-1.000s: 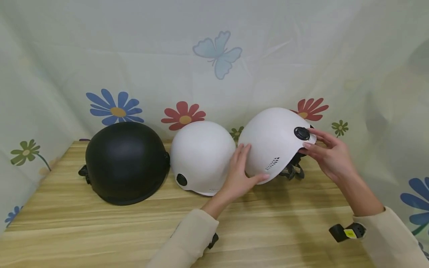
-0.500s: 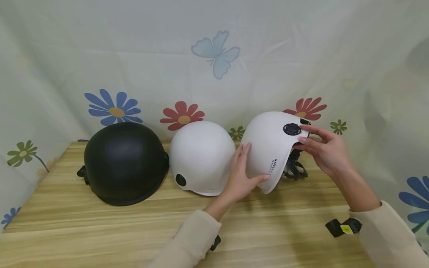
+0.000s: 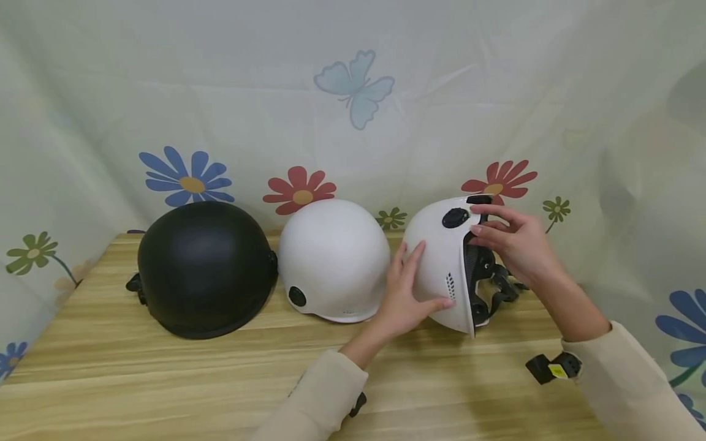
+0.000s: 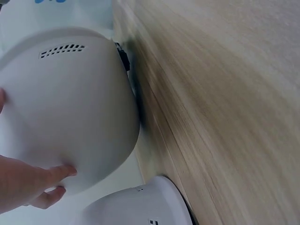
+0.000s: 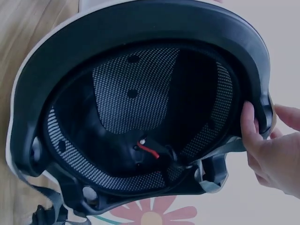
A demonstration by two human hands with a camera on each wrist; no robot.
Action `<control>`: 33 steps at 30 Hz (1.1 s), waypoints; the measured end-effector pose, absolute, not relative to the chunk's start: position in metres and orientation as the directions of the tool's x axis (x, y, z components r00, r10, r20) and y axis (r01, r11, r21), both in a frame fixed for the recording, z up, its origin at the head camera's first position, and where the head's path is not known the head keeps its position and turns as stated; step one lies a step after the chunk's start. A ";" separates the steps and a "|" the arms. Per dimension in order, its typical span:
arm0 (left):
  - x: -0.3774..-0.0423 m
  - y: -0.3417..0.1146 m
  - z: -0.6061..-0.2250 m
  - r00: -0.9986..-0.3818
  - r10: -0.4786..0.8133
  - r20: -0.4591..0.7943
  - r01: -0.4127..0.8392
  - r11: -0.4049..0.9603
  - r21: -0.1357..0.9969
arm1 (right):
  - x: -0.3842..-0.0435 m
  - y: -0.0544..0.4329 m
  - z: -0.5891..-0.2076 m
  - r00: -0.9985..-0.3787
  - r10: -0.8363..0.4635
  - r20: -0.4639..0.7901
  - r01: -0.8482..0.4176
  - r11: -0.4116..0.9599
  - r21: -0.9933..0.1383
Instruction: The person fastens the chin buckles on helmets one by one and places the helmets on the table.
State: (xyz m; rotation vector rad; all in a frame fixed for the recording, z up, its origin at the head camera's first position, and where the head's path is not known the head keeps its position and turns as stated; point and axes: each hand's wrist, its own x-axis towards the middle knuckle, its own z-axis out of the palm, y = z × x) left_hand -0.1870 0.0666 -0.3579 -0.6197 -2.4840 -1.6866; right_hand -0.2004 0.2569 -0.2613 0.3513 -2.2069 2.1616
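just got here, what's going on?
A person has both hands on the white helmet at the right end, which is tipped so its opening faces right. The right hand pinches it beside a round black disc; the left hand touches the shell with its fingers spread. The middle white helmet and the black helmet sit to its left on the wooden table, openings down.
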 end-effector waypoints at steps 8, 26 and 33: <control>-0.187 0.062 -0.360 -0.910 0.290 0.295 0.382 0.313 0.869 | -0.194 0.270 -0.269 -0.945 -0.278 0.174 -0.202 0.073 -0.977; -0.191 0.042 -0.356 -0.922 0.297 0.247 0.339 0.315 0.887 | -0.181 0.319 -0.300 -0.932 -0.336 0.138 -0.201 0.161 -0.966; -0.191 0.042 -0.356 -0.907 0.329 0.263 0.370 0.324 0.870 | -0.182 0.337 -0.317 -0.978 -0.208 0.009 -0.092 0.393 -0.915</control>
